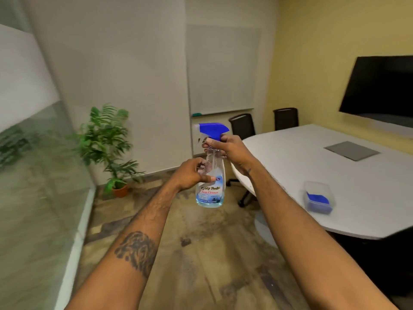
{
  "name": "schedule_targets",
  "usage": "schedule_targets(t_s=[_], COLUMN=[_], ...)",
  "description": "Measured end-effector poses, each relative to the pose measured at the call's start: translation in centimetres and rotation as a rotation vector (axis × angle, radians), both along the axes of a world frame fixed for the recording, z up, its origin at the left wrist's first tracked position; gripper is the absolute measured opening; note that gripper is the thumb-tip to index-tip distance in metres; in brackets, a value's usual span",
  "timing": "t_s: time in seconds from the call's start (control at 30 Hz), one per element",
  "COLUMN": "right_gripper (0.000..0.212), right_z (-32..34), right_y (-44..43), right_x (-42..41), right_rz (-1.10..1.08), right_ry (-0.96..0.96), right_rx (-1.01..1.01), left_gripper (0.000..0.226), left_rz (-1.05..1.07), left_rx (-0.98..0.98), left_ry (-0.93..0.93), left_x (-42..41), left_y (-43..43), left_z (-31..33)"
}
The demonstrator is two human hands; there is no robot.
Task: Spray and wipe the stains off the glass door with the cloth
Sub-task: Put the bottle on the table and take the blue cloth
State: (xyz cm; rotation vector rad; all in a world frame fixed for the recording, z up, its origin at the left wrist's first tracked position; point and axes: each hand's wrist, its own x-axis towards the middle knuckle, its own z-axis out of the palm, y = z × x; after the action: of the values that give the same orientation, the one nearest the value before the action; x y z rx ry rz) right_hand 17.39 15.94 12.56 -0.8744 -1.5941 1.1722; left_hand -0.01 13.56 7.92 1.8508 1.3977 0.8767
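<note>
Spray bottle: A clear spray bottle of glass cleaner, with a blue trigger head, is held upright in mid-air at the centre of the view, above the floor. Its nozzle is pointed left.
Left hand: The left hand is wrapped round the middle of the bottle, with the thumb laid across the top of the label.
Right hand: The right hand is closed round the bottle's neck, just below the trigger head. Whether a finger is set on the trigger cannot be told.
Glass door: The glass door is taken to be the blurred glazed surface along the left edge, frosted above and clear below. No stains, droplets or wipe marks can be made out on it.
Cloth: A blue wad, judged to be the cloth, is seen inside a clear plastic tub on the white worktop at the right. It is well apart from both hands.
Surroundings: A potted plant is placed in the far left corner, and a whiteboard is mounted on the far wall.
Done: Only the bottle is in hand.
Left: Spraying the glass, fetching the cloth and wiping are all judged outstanding.
Progress: The task is judged to be at its very start.
</note>
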Motion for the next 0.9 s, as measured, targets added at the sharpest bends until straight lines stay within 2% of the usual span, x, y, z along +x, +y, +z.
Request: schedule_targets(t_s=[0.27, 0.57, 0.9], right_gripper=[0.015, 0.027, 0.032], right_z=[-1.6, -2.8, -4.5], right_y=[3.9, 8.8, 16.4], right_x=[8.5, 20.1, 34.2], right_rz=[-0.225, -0.411, -0.49], right_ry=[-0.039, -0.08, -0.107], right_rx=[0.0, -0.037, -0.085], left_gripper=[0.037, 0.039, 0.047], left_rz=[-0.187, -0.348, -0.408], left_rx=[-0.025, -0.038, -0.077], left_ry=[0.019, 0.043, 0.038], left_x=[8.2, 20.4, 35.6], left_y=[7.8, 15.3, 24.0], left_z=[-2.0, -3.6, -5.9])
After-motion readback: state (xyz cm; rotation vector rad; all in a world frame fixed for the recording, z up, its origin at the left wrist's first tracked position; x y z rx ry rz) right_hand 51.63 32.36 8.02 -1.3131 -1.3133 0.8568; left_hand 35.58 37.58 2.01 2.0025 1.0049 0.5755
